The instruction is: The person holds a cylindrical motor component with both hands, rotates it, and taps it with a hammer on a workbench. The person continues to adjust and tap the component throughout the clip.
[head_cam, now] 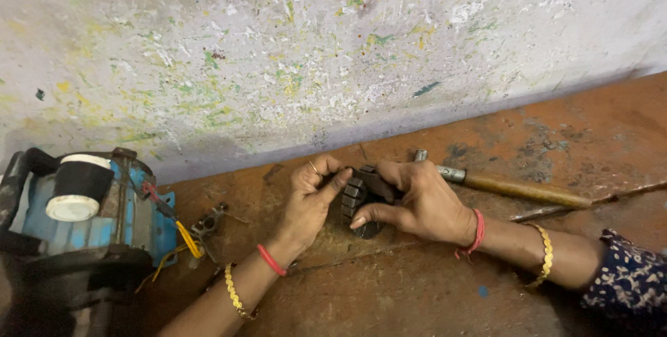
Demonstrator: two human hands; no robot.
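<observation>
A dark, ribbed round metal part (356, 194), like a slotted motor core, rests on the rust-brown floor (417, 288) near the wall. My right hand (417, 201) wraps over its top and right side, thumb curled under its front. My left hand (313, 194) presses against its left side, thumb on the ribs. Both wrists wear a red thread and a gold bangle. Most of the part is hidden under my fingers.
A hammer with a wooden handle (521, 189) lies just behind my right hand. A blue electric motor (90, 212) with red and yellow wires stands at the left. A small metal bracket (207, 224) lies beside it. A paint-spattered wall (313, 52) rises behind.
</observation>
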